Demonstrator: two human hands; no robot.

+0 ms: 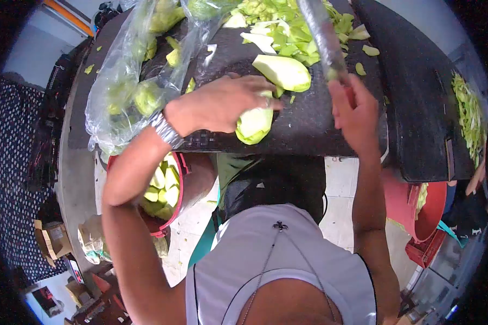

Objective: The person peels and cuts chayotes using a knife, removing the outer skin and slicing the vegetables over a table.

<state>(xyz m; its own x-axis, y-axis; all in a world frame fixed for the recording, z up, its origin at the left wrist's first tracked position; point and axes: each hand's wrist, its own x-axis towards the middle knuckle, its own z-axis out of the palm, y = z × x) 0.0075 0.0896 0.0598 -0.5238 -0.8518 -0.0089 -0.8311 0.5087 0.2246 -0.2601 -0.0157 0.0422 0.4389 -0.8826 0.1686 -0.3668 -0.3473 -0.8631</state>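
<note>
My left hand (228, 105), with a metal watch (166, 130) at the wrist, lies over a peeled pale green chayote (255, 127) near the board's front edge. Its fingers curl round the top of the chayote and are slightly blurred. My right hand (355, 111) grips the handle of a large knife (321, 40), whose blade points away from me and is smeared by motion. Between the hands, a little farther off, lies a cut chayote piece (283, 73). Behind it is a heap of green slices (287, 32).
A clear plastic bag (116, 95) with whole green chayotes lies at the left. Below the dark board (320, 135) stands a red bucket (185, 162) of cut pieces. Another red bucket (432, 211) is at the right, near a second black table (423, 119) and a pile of shreds (466, 116).
</note>
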